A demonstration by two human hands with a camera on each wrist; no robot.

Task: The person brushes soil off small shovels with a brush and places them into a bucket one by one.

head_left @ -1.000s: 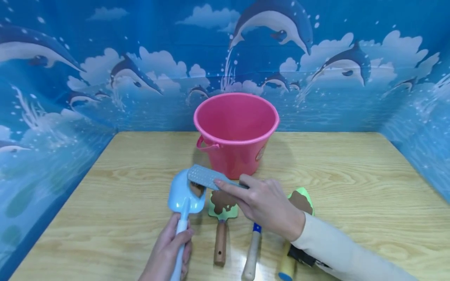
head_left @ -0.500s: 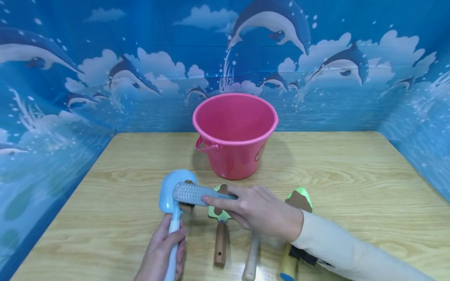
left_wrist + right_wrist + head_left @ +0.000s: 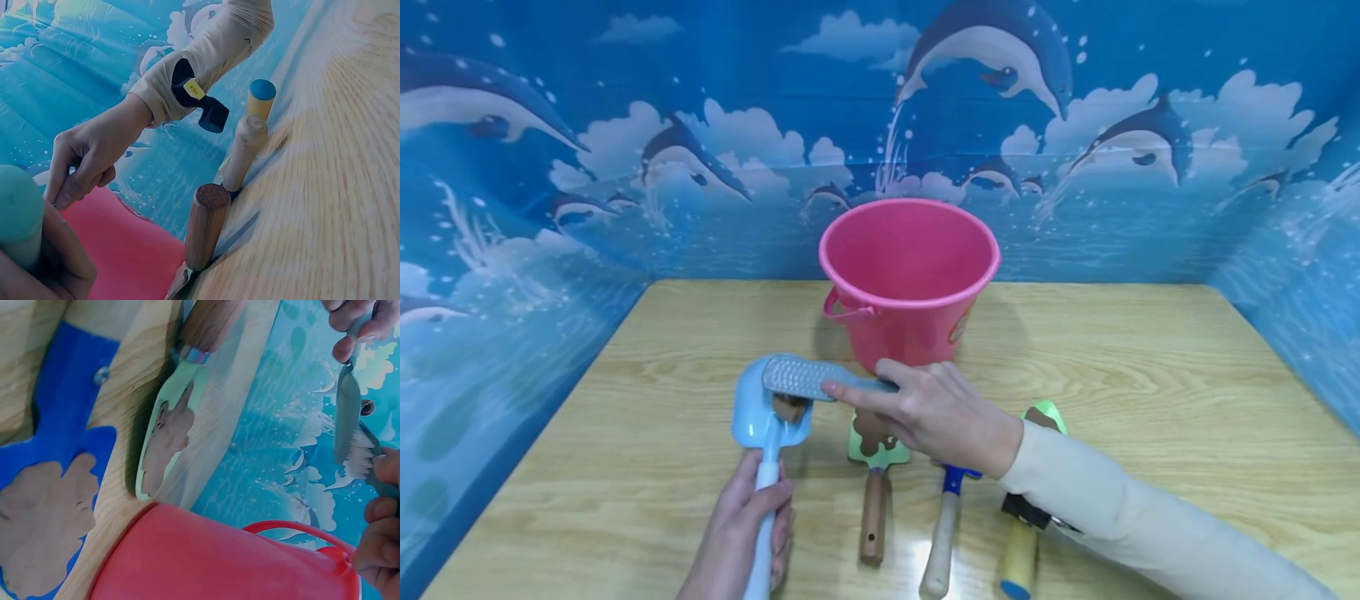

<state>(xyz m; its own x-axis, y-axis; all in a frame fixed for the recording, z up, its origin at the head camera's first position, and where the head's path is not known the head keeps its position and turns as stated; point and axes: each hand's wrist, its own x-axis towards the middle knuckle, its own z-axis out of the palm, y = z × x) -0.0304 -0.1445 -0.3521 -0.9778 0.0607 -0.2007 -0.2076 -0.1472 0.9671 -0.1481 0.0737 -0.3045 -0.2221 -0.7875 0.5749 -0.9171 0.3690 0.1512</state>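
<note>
In the head view, my left hand [image 3: 748,517] grips the handle of a light blue toy shovel [image 3: 748,412], blade raised off the table. A brown patch [image 3: 788,408] shows on the blade. My right hand [image 3: 936,417] holds a grey-blue scrub brush [image 3: 801,377], its index finger stretched along the back. The brush head lies across the upper right of the blade and hides part of it. White bristles [image 3: 359,456] face the shovel in the right wrist view. The shovel's handle end [image 3: 19,200] fills the left edge of the left wrist view.
A pink bucket [image 3: 902,333] stands behind the hands. On the wooden table [image 3: 647,467] lie a brown-stained green shovel [image 3: 872,517], a stained blue tool [image 3: 943,533], and a yellow-handled green tool [image 3: 1021,554] partly under the right forearm. Dolphin-printed cloth surrounds the table.
The shovel has shifted left in my left hand. Over it the brush moved left and nearer, then back away toward the blade's tip. The tools and bucket stayed put.
</note>
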